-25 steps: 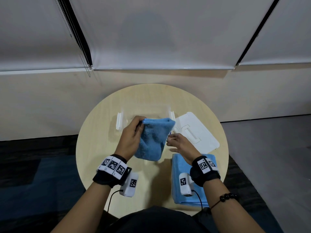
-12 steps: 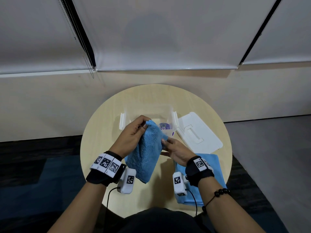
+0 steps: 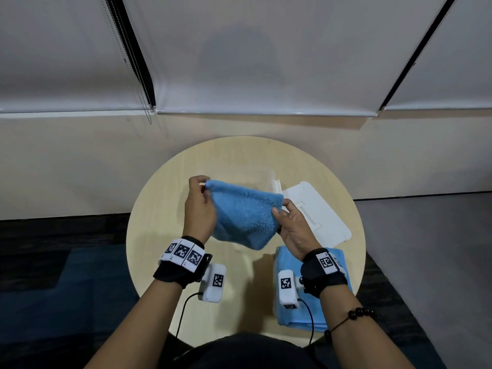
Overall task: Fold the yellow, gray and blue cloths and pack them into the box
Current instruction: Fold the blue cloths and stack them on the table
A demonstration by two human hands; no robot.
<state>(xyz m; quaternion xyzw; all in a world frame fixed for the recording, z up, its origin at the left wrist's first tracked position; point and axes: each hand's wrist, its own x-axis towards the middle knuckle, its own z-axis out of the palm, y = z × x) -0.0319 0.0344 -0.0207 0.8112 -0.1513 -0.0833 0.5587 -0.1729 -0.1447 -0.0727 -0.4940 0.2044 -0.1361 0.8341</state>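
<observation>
I hold a fluffy blue cloth in the air above the round table, stretched between both hands. My left hand pinches its upper left corner. My right hand pinches its right edge. The lower part of the cloth hangs loose. Behind the cloth stands the clear plastic box, mostly hidden by it. A second, lighter blue cloth lies folded on the table under my right wrist. No yellow or gray cloth is visible.
The box's white lid lies flat to the right of the box. The round wooden table has bare surface on its left and far side. A wall with blinds rises behind it.
The cloth hung bunched from my left hand; now my right hand has taken its right edge and both hands have spread it wide in front of the box.
</observation>
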